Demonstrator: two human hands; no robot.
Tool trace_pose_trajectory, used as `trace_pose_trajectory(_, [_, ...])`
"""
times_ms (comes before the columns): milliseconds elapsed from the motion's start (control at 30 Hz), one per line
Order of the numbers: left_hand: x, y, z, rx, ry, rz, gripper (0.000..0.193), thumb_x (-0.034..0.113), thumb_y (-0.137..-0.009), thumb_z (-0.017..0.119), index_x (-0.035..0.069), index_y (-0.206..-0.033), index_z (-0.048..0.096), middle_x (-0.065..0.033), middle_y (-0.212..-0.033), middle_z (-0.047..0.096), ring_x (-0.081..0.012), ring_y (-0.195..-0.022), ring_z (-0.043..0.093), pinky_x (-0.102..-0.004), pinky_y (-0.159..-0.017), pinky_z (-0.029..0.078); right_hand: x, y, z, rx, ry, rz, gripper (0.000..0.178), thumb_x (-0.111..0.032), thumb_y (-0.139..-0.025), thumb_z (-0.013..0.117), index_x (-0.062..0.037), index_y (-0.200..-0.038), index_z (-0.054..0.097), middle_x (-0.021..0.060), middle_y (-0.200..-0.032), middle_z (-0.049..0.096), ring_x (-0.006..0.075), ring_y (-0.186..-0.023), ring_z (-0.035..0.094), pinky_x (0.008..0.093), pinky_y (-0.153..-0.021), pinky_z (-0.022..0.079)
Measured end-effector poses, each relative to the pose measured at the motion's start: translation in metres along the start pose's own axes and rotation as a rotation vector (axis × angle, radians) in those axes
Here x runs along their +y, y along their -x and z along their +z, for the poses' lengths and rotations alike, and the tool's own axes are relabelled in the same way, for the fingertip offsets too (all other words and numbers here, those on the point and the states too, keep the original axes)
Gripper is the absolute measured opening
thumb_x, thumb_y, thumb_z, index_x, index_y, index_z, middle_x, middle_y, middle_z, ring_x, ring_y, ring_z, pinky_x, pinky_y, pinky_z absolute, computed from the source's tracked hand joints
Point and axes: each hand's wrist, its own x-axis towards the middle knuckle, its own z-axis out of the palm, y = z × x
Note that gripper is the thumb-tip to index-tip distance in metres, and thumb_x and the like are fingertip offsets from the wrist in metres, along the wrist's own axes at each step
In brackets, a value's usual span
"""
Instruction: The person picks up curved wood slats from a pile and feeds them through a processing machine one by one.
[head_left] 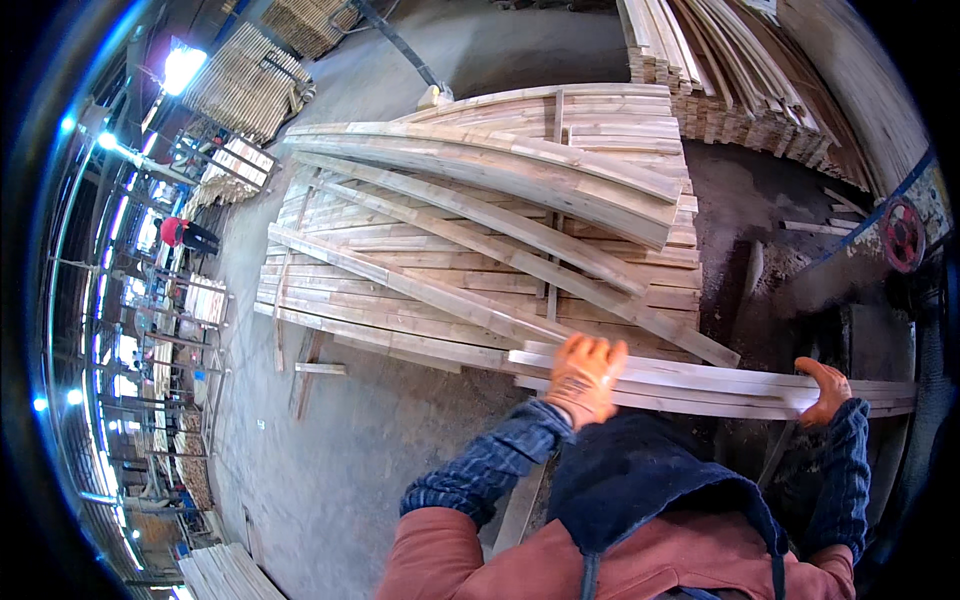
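A few long pale wooden boards lie side by side across my front, running off to the right. My left hand, in an orange glove, is closed over them near their left end, fingers curled across the top. Farther right, my right hand, also in an orange glove, grips the same boards, its fingers bent over the far edge. Just beyond them is a broad stack of boards, with several loose boards lying slantwise on top. The undersides of my hands are hidden.
A tall pile of planks stands at the back right. A red wheel sits on machinery at the right. Short offcuts lie on the floor there. Lumber stacks and a distant person in red are at the left.
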Motion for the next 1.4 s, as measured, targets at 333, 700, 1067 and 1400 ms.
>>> trace_pose_trajectory(333, [-0.015, -0.055, 0.01, 0.125, 0.998, 0.174, 0.069, 0.046, -0.086, 0.081, 0.001, -0.135, 0.062, -0.0219, -0.122, 0.072, -0.0375, -0.113, 0.071, -0.0456, -0.1, 0.056, -0.101, -0.123, -0.002, -0.161, -0.629, -0.187, 0.073, -0.016, -0.088, 0.076, -0.0064, -0.155, 0.049, 0.0187, -0.15, 0.058, 0.0303, -0.142, 0.054, 0.045, -0.122, 0.042])
trace_pose_trajectory(700, [-0.168, -0.019, 0.279, 0.048, 1.963, -0.986, 0.061, 0.022, -0.103, 0.069, 0.0, -0.153, 0.042, -0.0248, -0.135, 0.061, -0.0301, -0.129, 0.06, -0.0403, -0.111, 0.051, -0.116, -0.323, 0.149, -0.484, 0.113, -0.019, 0.092, -0.042, -0.077, 0.081, -0.0103, -0.156, 0.045, 0.024, -0.152, 0.054, 0.0408, -0.139, 0.054, 0.0455, -0.117, 0.044])
trace_pose_trajectory(1067, [-0.252, -0.139, 0.244, 0.329, 1.954, -1.001, 0.116, 0.01, -0.088, 0.086, 0.007, -0.168, 0.002, -0.0279, -0.168, 0.02, -0.0327, -0.149, 0.04, -0.0467, -0.124, 0.034, -0.134, -0.377, 0.242, -0.377, 0.311, 0.336, 0.083, -0.038, -0.071, 0.082, -0.0093, -0.146, 0.058, 0.0197, -0.143, 0.063, 0.0369, -0.132, 0.06, 0.0442, -0.113, 0.047])
trace_pose_trajectory(1400, [-0.335, -0.149, 0.26, 0.905, 2.124, -1.38, 0.036, 0.028, -0.091, 0.081, 0.022, -0.121, 0.062, 0.0045, -0.105, 0.06, -0.0129, -0.092, 0.058, -0.0376, -0.086, 0.046, -0.074, -0.173, 0.232, 0.288, -0.139, -0.184, 0.027, -0.021, -0.1, 0.067, -0.0031, -0.12, 0.073, 0.0213, -0.114, 0.072, 0.043, -0.111, 0.066, 0.0531, -0.097, 0.051])
